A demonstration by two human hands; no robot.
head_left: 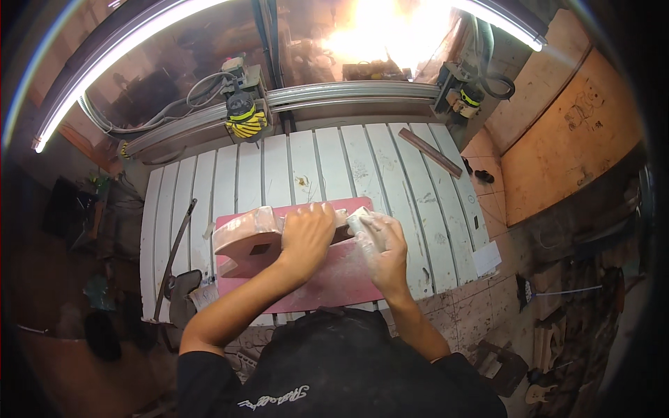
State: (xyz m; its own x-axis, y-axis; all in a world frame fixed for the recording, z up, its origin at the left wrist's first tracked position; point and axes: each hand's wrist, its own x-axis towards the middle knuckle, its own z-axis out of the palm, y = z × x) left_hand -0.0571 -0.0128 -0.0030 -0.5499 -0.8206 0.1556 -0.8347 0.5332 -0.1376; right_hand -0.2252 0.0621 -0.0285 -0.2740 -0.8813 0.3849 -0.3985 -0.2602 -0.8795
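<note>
A curved, pale wooden piece (pixel 244 237) with a dark square recess and dusty patches stands on a pink board (pixel 320 279); it looks like part of an instrument body. My left hand (pixel 309 233) has its fingers curled over the piece's upper edge, gripping it. At the piece's right end, my right hand (pixel 383 247) is closed on a small whitish, dust-covered block (pixel 362 223), held at or against the edge; whether they touch is hard to tell. White dust coats my right fingers and the board.
The white slatted table (pixel 355 167) carries a wooden strip (pixel 428 150), a long dark tool (pixel 178 244) and a paper sheet (pixel 486 259). An aluminium rail (pixel 348 94) with two machine heads spans behind. An orange-brown panel (pixel 568 146) stands right; clutter lines both sides.
</note>
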